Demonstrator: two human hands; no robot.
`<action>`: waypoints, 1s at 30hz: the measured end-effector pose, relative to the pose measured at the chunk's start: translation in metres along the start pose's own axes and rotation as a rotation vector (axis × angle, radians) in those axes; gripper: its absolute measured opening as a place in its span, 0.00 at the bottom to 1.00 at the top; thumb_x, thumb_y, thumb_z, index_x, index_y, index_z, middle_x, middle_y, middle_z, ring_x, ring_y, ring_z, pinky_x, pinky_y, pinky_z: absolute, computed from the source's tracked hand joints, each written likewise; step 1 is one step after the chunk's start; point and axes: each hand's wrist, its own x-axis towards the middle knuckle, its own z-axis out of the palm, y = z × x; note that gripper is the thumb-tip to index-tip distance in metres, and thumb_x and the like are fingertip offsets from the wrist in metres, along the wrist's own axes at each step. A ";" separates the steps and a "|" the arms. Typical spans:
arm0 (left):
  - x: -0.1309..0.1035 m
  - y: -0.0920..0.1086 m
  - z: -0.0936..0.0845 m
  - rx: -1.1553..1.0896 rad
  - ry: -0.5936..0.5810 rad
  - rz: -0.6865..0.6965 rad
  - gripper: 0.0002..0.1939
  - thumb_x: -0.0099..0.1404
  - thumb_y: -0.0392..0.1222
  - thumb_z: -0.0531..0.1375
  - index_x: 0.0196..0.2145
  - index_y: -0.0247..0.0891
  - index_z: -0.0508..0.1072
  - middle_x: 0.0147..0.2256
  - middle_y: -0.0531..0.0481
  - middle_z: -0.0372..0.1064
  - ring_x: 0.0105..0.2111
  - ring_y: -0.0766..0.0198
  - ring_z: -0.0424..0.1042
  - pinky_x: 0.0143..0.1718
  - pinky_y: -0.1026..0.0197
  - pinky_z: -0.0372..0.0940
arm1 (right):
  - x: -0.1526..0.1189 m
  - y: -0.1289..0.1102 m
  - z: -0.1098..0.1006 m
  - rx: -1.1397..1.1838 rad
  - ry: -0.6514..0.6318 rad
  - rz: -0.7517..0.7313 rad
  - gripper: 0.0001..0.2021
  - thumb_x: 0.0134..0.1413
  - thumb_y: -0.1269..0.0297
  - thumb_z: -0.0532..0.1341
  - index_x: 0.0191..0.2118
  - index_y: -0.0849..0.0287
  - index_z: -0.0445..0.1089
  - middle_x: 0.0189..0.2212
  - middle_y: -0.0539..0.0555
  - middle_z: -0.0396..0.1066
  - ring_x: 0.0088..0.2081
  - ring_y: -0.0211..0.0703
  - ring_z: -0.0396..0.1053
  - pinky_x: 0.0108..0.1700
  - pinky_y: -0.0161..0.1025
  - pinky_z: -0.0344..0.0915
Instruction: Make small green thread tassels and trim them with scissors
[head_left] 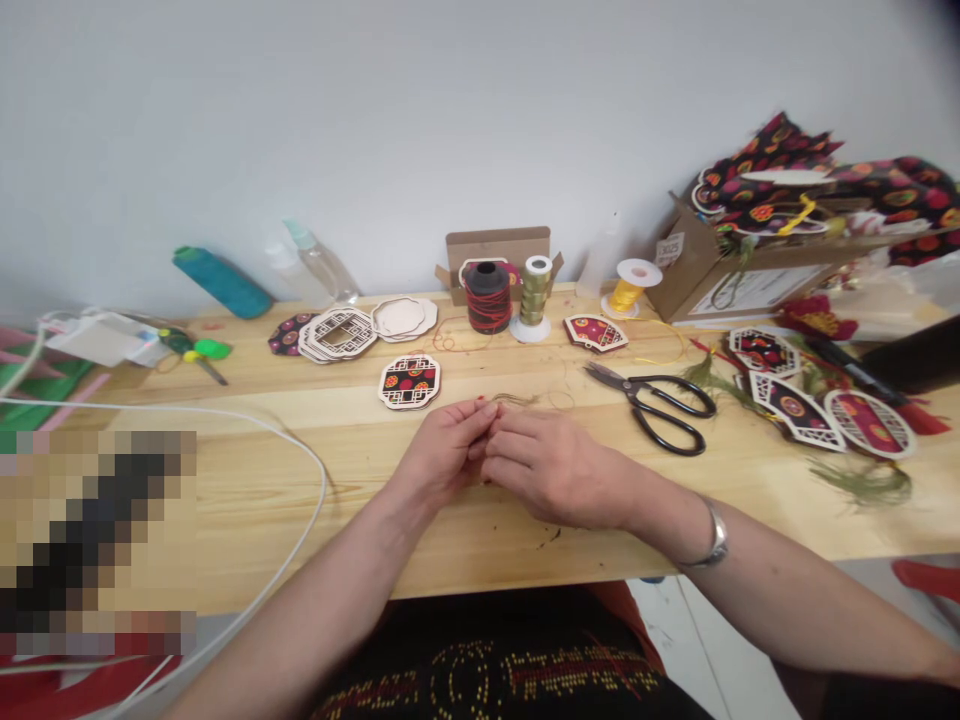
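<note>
My left hand point(450, 440) and my right hand point(551, 460) meet above the front middle of the table. Both have their fingers pinched together on a thin olive-gold thread point(514, 399), whose strands show just past the fingertips. A tiny red bit shows at the left fingertips; the rest of what lies between the fingers is hidden. Just beyond my left hand lies an eight-lobed wooden frame piece point(409, 382) with dark flowered cloth. To the right of my right hand rest black-handled scissors point(652, 400), their blades parted slightly.
Behind stand a red-and-black thread spool point(487, 300), a gold thread spool point(535, 300) and a yellow thread spool point(628, 290). Stacked wooden frames point(341, 335) lie left. Finished tasselled pieces point(870, 422) and a full cardboard box point(690, 260) are right. A white cable point(319, 460) crosses the left side.
</note>
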 end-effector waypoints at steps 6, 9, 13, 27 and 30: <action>0.002 0.000 -0.001 0.041 0.053 0.054 0.09 0.54 0.42 0.65 0.29 0.31 0.75 0.19 0.54 0.63 0.16 0.76 0.56 0.17 0.70 0.47 | -0.001 -0.006 0.002 0.038 -0.077 -0.036 0.12 0.59 0.74 0.50 0.28 0.62 0.66 0.28 0.53 0.67 0.33 0.39 0.59 0.44 0.40 0.61; 0.002 0.000 0.000 0.068 0.067 0.075 0.09 0.54 0.42 0.64 0.29 0.31 0.75 0.21 0.54 0.64 0.17 0.77 0.55 0.17 0.70 0.46 | 0.000 -0.010 0.004 0.076 -0.087 -0.068 0.12 0.59 0.74 0.51 0.28 0.62 0.67 0.28 0.54 0.67 0.32 0.39 0.59 0.43 0.40 0.60; 0.001 0.002 0.001 0.096 0.074 0.075 0.09 0.54 0.42 0.64 0.29 0.31 0.75 0.21 0.55 0.63 0.15 0.79 0.51 0.15 0.71 0.43 | 0.001 -0.015 0.004 0.147 -0.136 -0.091 0.12 0.59 0.74 0.51 0.28 0.62 0.68 0.28 0.54 0.67 0.32 0.39 0.58 0.40 0.38 0.59; -0.002 0.005 0.005 0.127 0.069 0.056 0.09 0.55 0.41 0.63 0.28 0.31 0.74 0.20 0.56 0.61 0.13 0.82 0.49 0.14 0.73 0.40 | 0.004 -0.023 0.002 0.387 -0.263 -0.065 0.08 0.58 0.71 0.54 0.32 0.62 0.71 0.29 0.51 0.69 0.32 0.37 0.60 0.36 0.34 0.59; -0.002 0.005 0.004 0.136 0.049 0.047 0.09 0.55 0.41 0.63 0.27 0.31 0.74 0.19 0.57 0.60 0.13 0.82 0.49 0.14 0.73 0.39 | 0.003 -0.023 0.001 0.468 -0.271 -0.056 0.07 0.56 0.71 0.56 0.32 0.62 0.71 0.29 0.51 0.69 0.32 0.36 0.61 0.37 0.34 0.60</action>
